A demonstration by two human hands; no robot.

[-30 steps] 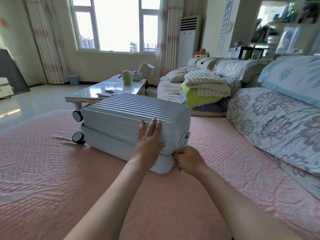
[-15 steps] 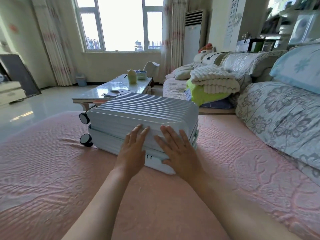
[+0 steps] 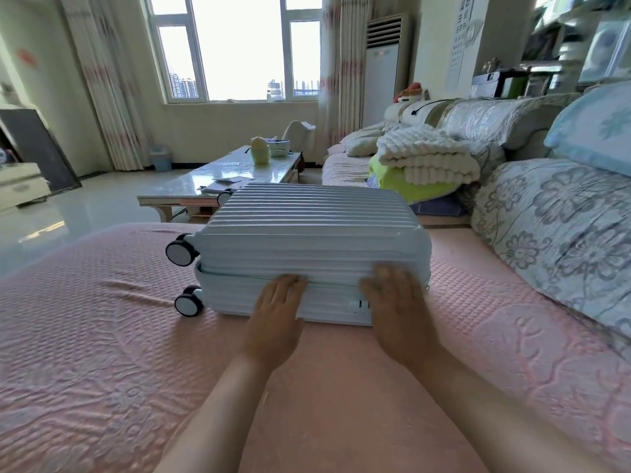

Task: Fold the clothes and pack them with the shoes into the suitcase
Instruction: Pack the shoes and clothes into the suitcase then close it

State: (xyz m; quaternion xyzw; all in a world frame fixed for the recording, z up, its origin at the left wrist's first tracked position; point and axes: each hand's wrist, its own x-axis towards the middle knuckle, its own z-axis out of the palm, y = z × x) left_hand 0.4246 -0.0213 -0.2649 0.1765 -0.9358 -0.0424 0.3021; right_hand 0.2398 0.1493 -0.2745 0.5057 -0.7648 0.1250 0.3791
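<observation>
I'm laying my left grip [image 3: 276, 312] and right grip [image 3: 396, 302] flat on the near side of the pale blue ribbed hard-shell suitcase [image 3: 307, 233], both stretched straight, clamping nothing. It's lying closed on the pink quilted bed cover [image 3: 102, 336] right ahead of both grips, wheels [image 3: 180, 253] sitting off left of them.

Pink quilted bed [image 3: 102, 353] carries the closed suitcase [image 3: 307, 240], lying flat.
</observation>
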